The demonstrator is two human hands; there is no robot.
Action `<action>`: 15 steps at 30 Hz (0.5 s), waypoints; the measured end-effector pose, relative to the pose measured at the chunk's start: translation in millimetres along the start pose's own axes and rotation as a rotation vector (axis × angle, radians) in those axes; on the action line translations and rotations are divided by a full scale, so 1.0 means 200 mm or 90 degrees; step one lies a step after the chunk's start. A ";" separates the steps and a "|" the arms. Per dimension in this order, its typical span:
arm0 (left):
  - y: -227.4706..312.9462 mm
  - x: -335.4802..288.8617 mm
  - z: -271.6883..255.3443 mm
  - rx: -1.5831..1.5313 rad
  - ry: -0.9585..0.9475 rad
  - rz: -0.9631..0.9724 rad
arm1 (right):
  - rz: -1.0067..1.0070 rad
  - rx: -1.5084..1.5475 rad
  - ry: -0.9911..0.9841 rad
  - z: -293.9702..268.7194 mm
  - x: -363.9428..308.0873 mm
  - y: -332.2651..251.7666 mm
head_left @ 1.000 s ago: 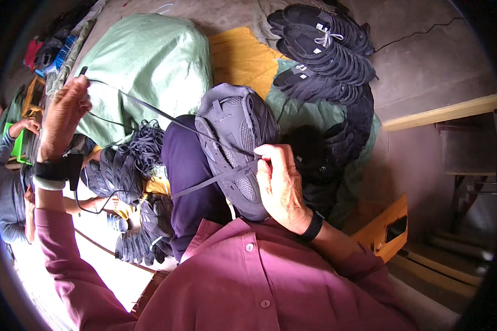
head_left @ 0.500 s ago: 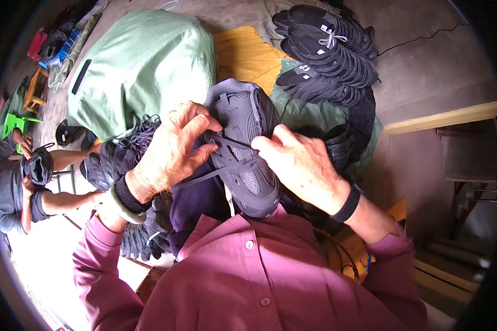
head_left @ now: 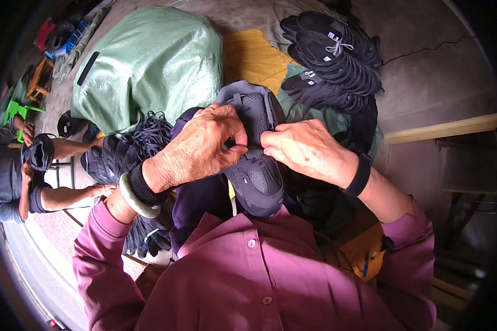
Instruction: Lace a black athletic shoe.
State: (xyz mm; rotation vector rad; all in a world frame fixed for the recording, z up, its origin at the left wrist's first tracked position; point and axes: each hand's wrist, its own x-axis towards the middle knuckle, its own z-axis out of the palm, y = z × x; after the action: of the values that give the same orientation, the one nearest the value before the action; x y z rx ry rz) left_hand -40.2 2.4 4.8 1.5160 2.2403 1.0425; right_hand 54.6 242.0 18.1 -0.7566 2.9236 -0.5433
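Observation:
A black mesh shoe point(head_left: 261, 185) rests at my lap, its toe pointing toward me and its grey-lined opening facing away. My left hand point(head_left: 204, 144) is closed at the left side of the lacing, thumb and fingers pinched together on the shoelace point(head_left: 254, 148). Across from it, my right hand point(head_left: 312, 151) also pinches the lace at the right edge of the shoe's tongue. Both hands touch the upper. My fingers cover most of the lace, so its exact path is hidden.
Piled black shoes point(head_left: 113, 157) lie to my left. A large green sack point(head_left: 149, 66) stands beyond them. Stacked black shoes point(head_left: 337, 60) sit at far right, by a wooden beam point(head_left: 444, 129). At far left, another person point(head_left: 14, 182) holds a dark shoe.
My left hand has moved right and over the lacing, closer to my right hand. The loose lace that hung across the shoe toward the left no longer shows.

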 end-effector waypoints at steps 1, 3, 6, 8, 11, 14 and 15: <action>0.01 0.01 -0.01 -0.013 -0.020 -0.002 | 0.021 0.060 -0.043 -0.01 0.01 0.02; 0.04 0.02 -0.02 -0.029 -0.033 -0.030 | 0.044 0.110 -0.095 -0.02 0.03 0.05; 0.08 0.02 -0.05 -0.078 -0.073 -0.105 | 0.064 0.188 -0.156 -0.04 0.06 0.09; 0.08 0.02 -0.06 -0.112 -0.099 -0.149 | 0.063 0.270 -0.186 -0.03 0.07 0.10; 0.04 0.00 -0.07 -0.200 -0.052 -0.215 | 0.100 0.321 -0.170 -0.01 0.05 0.10; -0.05 -0.05 -0.09 -0.173 0.009 -0.237 | 0.109 0.263 -0.074 0.06 0.02 0.05; -0.08 -0.08 -0.09 -0.176 -0.006 -0.269 | 0.096 0.256 -0.016 0.08 -0.01 0.03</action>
State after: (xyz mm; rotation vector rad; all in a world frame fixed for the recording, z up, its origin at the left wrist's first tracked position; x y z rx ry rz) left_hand -55.9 -22.6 4.2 0.8842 2.1641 1.1421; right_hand 56.7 242.9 2.0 -0.4828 2.6839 -1.0487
